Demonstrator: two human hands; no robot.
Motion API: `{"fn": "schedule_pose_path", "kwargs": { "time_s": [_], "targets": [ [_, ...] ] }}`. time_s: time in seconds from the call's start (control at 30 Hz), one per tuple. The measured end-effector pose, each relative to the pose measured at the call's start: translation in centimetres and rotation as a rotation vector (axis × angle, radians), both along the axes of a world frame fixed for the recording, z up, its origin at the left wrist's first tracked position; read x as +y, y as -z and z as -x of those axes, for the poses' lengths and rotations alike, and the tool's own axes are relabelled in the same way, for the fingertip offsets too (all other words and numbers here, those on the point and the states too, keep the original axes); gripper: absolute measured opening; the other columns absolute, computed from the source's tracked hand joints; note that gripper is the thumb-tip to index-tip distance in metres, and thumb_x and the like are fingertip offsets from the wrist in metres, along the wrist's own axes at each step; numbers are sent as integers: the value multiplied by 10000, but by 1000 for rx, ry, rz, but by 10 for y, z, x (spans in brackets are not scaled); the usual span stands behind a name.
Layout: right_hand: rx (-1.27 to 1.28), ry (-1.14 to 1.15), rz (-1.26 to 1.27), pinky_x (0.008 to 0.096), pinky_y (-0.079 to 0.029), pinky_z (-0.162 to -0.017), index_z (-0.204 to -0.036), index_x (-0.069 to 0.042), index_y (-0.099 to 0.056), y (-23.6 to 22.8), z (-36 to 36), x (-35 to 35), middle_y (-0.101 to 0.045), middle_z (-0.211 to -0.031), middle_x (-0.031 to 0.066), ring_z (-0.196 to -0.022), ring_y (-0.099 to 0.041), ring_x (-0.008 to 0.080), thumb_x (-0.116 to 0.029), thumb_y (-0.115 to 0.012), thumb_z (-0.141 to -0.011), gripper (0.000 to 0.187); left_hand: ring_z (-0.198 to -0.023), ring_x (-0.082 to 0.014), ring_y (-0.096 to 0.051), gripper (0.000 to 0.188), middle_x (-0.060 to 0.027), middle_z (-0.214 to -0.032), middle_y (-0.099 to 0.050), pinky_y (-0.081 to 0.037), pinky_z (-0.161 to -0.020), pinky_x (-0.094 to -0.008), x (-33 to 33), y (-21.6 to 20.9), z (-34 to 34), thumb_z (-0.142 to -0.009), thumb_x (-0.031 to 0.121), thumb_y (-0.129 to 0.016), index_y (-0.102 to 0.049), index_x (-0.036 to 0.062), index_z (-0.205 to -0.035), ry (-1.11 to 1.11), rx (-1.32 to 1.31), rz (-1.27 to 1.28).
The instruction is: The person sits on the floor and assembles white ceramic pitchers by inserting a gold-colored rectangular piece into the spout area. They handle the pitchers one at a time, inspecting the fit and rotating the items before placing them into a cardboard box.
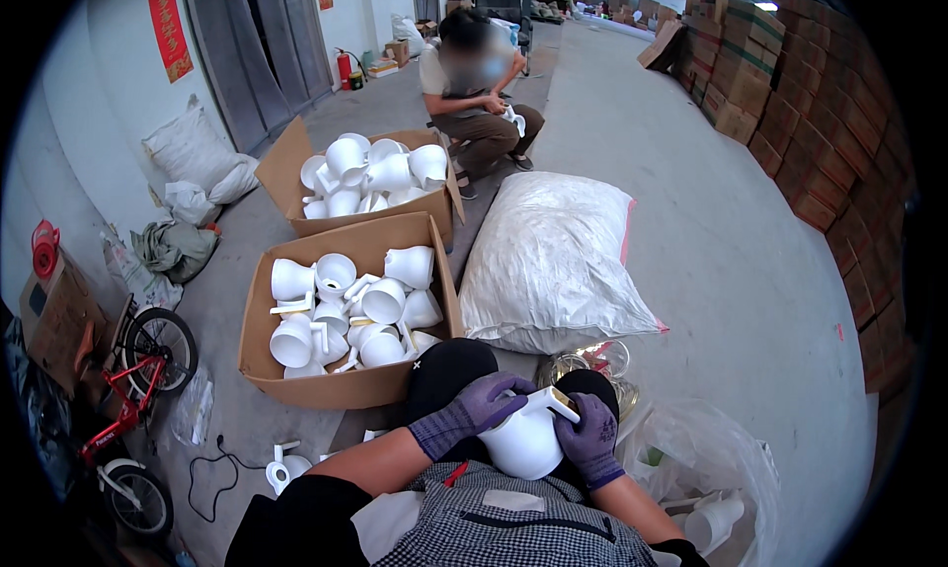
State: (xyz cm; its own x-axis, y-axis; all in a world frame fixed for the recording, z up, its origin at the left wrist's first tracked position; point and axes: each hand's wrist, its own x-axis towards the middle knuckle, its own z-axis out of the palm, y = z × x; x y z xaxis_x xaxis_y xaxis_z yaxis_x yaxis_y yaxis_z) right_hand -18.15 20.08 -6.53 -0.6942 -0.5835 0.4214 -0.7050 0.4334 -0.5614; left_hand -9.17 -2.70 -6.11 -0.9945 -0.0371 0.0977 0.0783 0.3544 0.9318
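On my lap rests a white plastic jug (523, 448) with an angular handle whose open end shows a brownish or gold-coloured edge. My left hand (470, 413), in a purple knitted glove, grips the jug's left and upper side. From the right, my right hand (591, 443), gloved the same way, closes on it beside the handle end. Its fingertips are partly hidden. Ahead and left, an open cardboard box (346, 393) holds several similar white jugs, tumbled together at various angles.
Behind that box stands another carton (281, 180) of white parts. A large white sack (553, 261) lies ahead; a clear plastic bag (736, 468) with white pieces sits at right. A seated co-worker (484, 83) handles a white part. A red bicycle (123, 399) and black cord (212, 460) are left.
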Motion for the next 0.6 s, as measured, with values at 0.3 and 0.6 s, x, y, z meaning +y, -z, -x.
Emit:
{"fn": "schedule_pose_path", "kwargs": {
  "time_s": [0.3, 0.6],
  "targets": [
    [-9, 15, -8, 435, -511, -712, -1004, -50, -657, 4, 1, 2, -646, -870, 117, -802, -647, 320, -226, -737, -740, 327, -1022, -259, -652, 348, -141, -1081, -674, -504, -930, -371, 0, -2, 1, -910, 236, -648, -669, 28, -1189, -1, 7, 19],
    [-11, 15, -8, 437, -511, -713, -1002, -48, -660, 0, 0, 1, -646, -872, 120, -807, -647, 323, -230, -735, -739, 329, -1043, -276, -652, 330, -148, -1092, -670, -502, -939, -379, 0, -4, -1, -909, 227, -661, -678, 29, -1172, -7, -9, 6]
  ]
}}
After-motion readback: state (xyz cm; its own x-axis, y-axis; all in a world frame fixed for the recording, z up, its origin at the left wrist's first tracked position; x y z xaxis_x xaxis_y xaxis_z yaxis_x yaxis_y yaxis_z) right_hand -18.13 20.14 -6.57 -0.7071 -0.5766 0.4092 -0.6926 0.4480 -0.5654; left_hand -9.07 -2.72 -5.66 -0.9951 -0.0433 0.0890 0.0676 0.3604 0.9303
